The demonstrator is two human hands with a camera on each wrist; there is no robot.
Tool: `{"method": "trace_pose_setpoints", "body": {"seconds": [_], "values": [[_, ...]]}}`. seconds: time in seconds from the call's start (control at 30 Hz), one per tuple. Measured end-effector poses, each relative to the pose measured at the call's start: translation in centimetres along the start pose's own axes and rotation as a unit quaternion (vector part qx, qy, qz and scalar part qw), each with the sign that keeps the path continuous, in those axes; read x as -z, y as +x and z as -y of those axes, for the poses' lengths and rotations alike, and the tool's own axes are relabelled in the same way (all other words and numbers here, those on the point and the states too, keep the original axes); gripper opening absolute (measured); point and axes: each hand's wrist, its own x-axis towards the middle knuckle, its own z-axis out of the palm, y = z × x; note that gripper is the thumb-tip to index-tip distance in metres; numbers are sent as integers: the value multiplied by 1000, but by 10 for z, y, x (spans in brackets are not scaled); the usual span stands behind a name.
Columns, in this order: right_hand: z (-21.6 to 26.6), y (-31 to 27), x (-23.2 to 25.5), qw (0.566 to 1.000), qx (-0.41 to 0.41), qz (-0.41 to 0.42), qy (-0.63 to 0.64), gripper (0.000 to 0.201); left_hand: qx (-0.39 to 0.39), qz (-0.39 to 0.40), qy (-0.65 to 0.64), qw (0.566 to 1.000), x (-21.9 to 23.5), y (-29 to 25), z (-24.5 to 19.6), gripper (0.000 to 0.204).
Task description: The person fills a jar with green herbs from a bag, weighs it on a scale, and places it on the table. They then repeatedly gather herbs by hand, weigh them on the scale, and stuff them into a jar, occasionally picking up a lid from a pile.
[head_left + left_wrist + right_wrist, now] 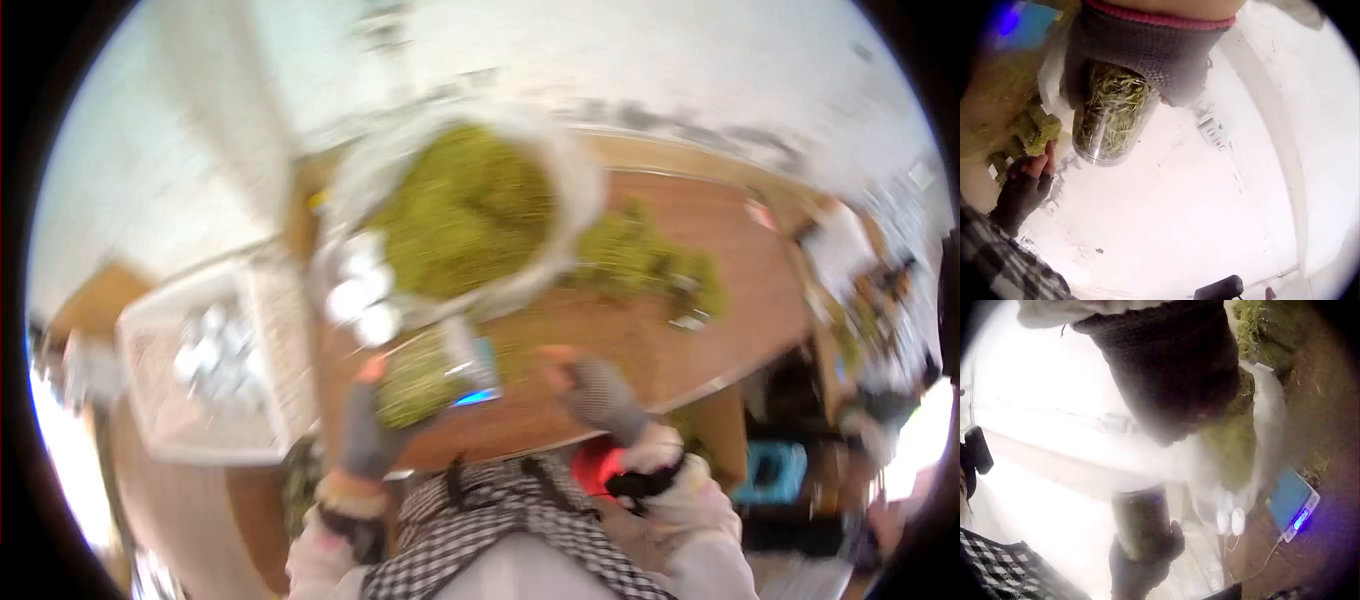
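Note:
My left hand [370, 430], in a grey fingerless glove, grips a clear plastic jar [1113, 115] packed with dried green leaves. In the head view the jar lies tilted above the near part of the brown table [640, 370]. My right hand [600, 400], gloved the same way, hovers over the table to the right with nothing in its grasp and its fingers loosely extended. Between the hands sits a small blue device [1288, 500] with a lit blue display and a cable. Behind it, a large clear plastic bag [575, 185] stands open, full of green dried leaves [470, 210].
Several white round lids [375, 325] rest against the bag's left side. A white crate [285, 350] with several white pieces stands at the left. More loose green leaves [640, 255] are heaped right of the bag. A pale wall [560, 60] rises behind the table.

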Motion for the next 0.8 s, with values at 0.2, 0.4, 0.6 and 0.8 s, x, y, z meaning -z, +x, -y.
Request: {"method": "trace_pose_setpoints", "body": {"seconds": [0.2,0.4,0.6,0.8], "values": [[58,40,3,993,58,52,90,46,-109,-61,50,991,21,-36,3,70],[111,81,-33,948,251,175,84,65,-280,-138,375,873,61,-55,32,65],[106,80,-68,905,121,345,218,65,-137,-286,101,943,50,-92,12,46],[120,87,-84,930,260,223,131,49,-185,-292,162,924,46,-109,20,55]]}}
